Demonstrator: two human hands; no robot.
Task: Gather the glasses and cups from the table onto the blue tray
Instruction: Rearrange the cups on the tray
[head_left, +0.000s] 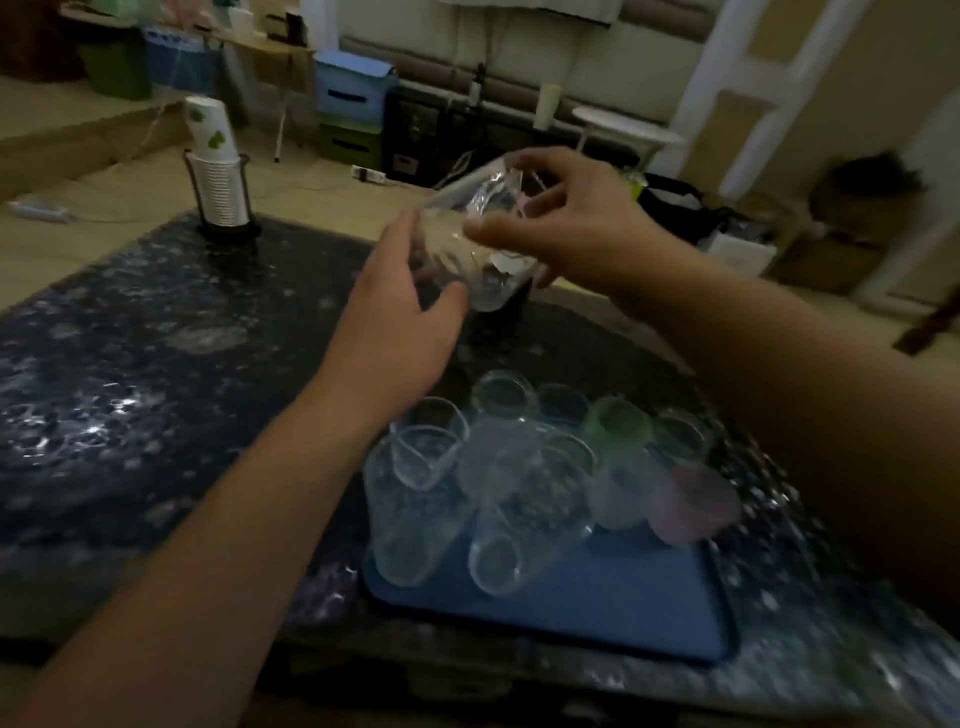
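Observation:
A clear glass (467, 234) is held tilted in the air above the far part of the dark table (130, 364). My right hand (566, 218) grips its upper end and my left hand (405, 322) cups its lower end from below. Nearer to me, the blue tray (623, 603) lies on the table and carries several clear and tinted glasses (498, 478), some upright, some leaning. A pink-tinted glass (691, 504) and a green-tinted one (618, 421) stand among them. The picture is blurred.
A rack with a stack of white paper cups (218, 176) stands at the table's far left corner. Beyond the table, on the floor, are boxes (353, 93), a small white round table (628, 130) and bags (675, 202).

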